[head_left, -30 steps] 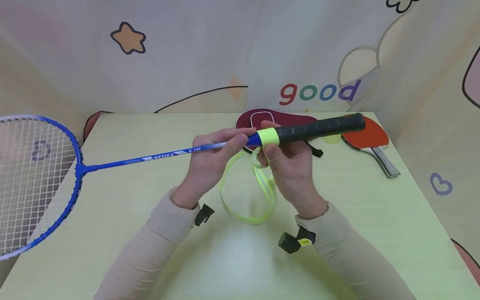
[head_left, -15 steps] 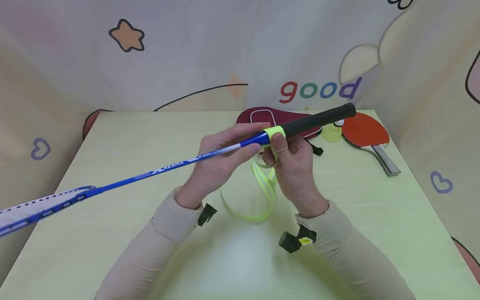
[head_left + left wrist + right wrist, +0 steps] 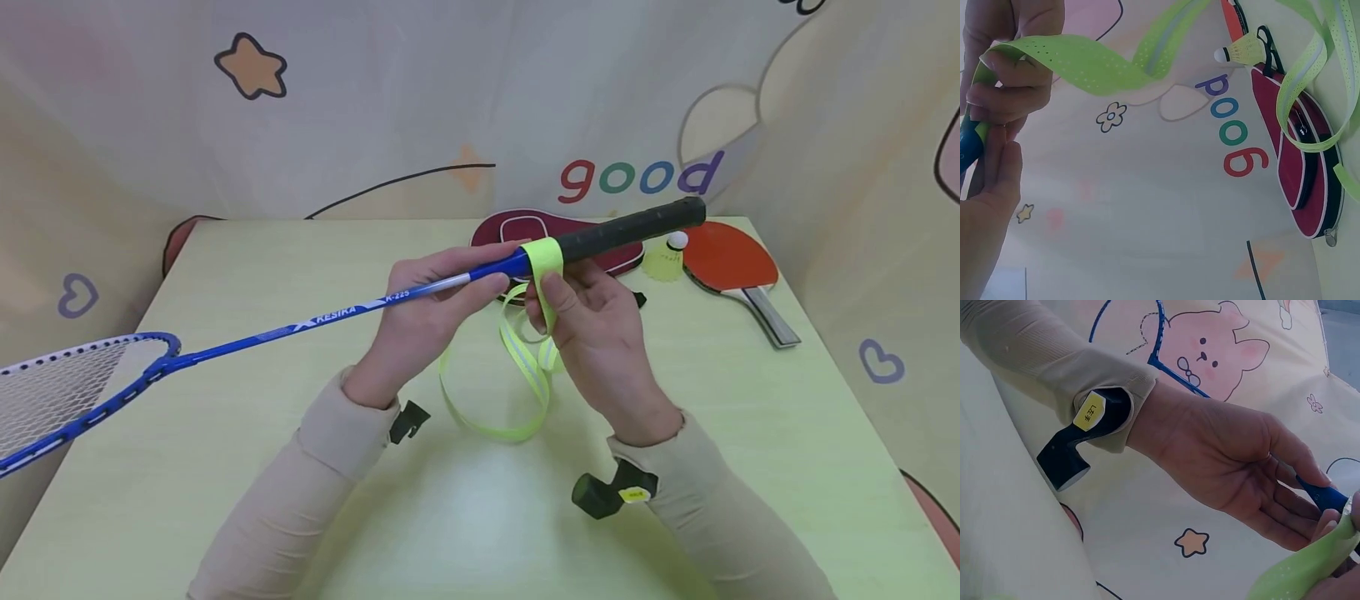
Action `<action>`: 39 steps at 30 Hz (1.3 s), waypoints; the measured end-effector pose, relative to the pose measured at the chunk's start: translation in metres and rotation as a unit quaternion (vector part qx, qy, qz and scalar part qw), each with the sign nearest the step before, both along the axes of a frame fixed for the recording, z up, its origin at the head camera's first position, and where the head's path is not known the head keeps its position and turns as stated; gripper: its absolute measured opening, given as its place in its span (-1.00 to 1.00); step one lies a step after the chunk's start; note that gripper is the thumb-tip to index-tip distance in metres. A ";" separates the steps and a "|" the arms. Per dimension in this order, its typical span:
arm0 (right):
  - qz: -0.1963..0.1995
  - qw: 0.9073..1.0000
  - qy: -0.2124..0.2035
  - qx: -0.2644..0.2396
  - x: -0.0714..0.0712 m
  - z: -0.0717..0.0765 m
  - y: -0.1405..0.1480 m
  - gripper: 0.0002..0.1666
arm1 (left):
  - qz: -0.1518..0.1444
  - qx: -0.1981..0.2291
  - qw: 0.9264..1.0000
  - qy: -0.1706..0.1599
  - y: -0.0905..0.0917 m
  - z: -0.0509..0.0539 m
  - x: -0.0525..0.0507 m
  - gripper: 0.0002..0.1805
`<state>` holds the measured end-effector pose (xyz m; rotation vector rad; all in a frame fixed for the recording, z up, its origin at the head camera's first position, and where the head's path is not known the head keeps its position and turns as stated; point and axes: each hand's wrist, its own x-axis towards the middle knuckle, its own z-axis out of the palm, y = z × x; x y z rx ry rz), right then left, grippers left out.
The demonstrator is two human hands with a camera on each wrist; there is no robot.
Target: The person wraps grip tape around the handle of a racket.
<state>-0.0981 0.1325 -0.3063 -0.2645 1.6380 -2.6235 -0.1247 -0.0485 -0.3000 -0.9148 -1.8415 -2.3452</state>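
A blue badminton racket (image 3: 300, 327) is held above the table, its black handle (image 3: 633, 229) up to the right. My left hand (image 3: 427, 321) supports the blue cone below the handle between thumb and fingers. Bright yellow-green tape (image 3: 546, 258) wraps round the handle's lower end. My right hand (image 3: 600, 333) pinches this tape just below the handle. In the left wrist view the perforated tape (image 3: 1085, 62) trails from the right hand's fingers (image 3: 1016, 94). The right wrist view shows the left hand (image 3: 1222, 456) at the blue cone (image 3: 1325, 497).
Loose tape (image 3: 517, 433) loops down over the table (image 3: 480, 517). Behind the hands lie a maroon racket case (image 3: 487, 229), a yellow shuttlecock (image 3: 663, 262) and a red table-tennis bat (image 3: 731, 258) at the back right. A patterned curtain (image 3: 375, 100) hangs behind.
The racket has rolled about its shaft, its head turning from face-on to nearly edge-on, and the handle end has risen. The right hand has moved slightly right and down, with more tape showing below the handle.
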 end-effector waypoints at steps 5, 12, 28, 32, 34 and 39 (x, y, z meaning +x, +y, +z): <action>-0.006 1.000 0.009 0.009 0.000 -0.001 -0.002 -0.57 | 0.005 0.008 1.000 -0.010 0.000 0.000 0.000 -0.67; -0.013 0.998 0.056 0.002 -0.001 -0.006 -0.004 -0.45 | 0.028 0.002 0.999 -0.024 0.004 -0.004 0.004 -0.68; -0.036 0.986 0.156 0.045 -0.016 -0.013 0.004 -0.41 | 0.035 0.047 0.997 -0.059 0.012 -0.003 0.010 -0.73; -0.016 0.984 0.175 0.022 -0.020 -0.018 0.003 -0.46 | 0.041 0.025 0.997 -0.058 0.013 -0.004 0.011 -0.74; -0.016 0.983 0.184 0.017 -0.020 -0.021 0.001 -0.52 | 0.047 0.007 0.997 -0.056 0.013 -0.003 0.010 -0.74; -0.020 0.978 0.207 -0.021 -0.019 -0.024 -0.003 -0.56 | 0.030 -0.045 0.995 -0.086 0.010 -0.001 0.011 -0.75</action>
